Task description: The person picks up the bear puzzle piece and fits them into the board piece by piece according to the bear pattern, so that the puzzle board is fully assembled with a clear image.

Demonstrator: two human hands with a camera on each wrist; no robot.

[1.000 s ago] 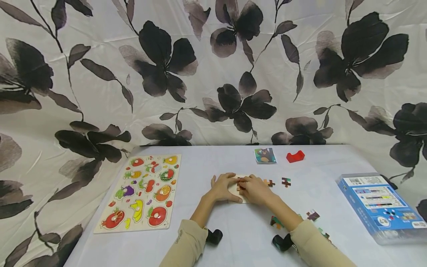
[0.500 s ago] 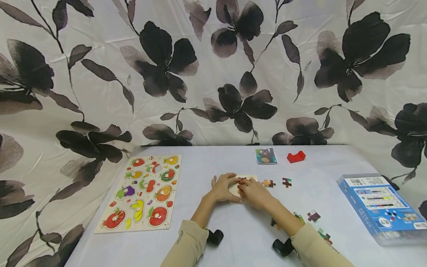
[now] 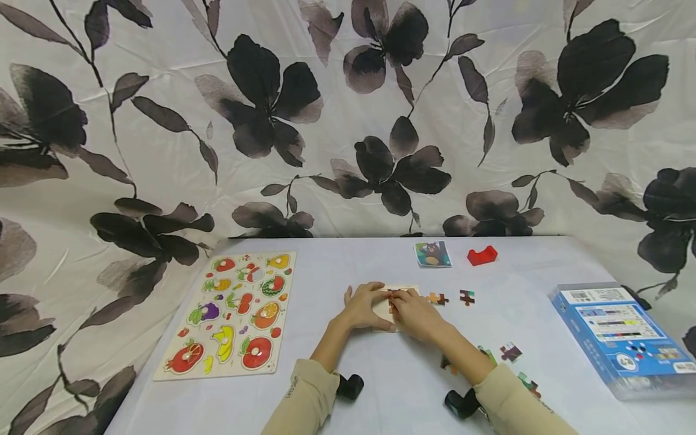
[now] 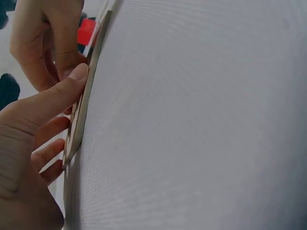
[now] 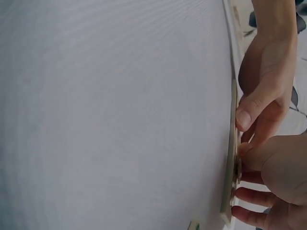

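A small light wooden puzzle board lies on the white table in front of the person, with a few brown jigsaw pieces in it. The left hand holds the board at its left side, thumb on the near edge and fingers spread beyond. From the right, the right hand pinches a puzzle piece low over the board; the fingers hide most of the piece. In the left wrist view, the left thumb lies against the board's edge, close to the right fingers.
Loose jigsaw pieces lie right of the board, and several more near the right forearm. A bear picture card and a red object are behind. A fruit board lies left, a blue box right.
The right hand has shifted slightly nearer and its fingers have drawn together, baring the board's far right corner. The left hand keeps its place on the board.
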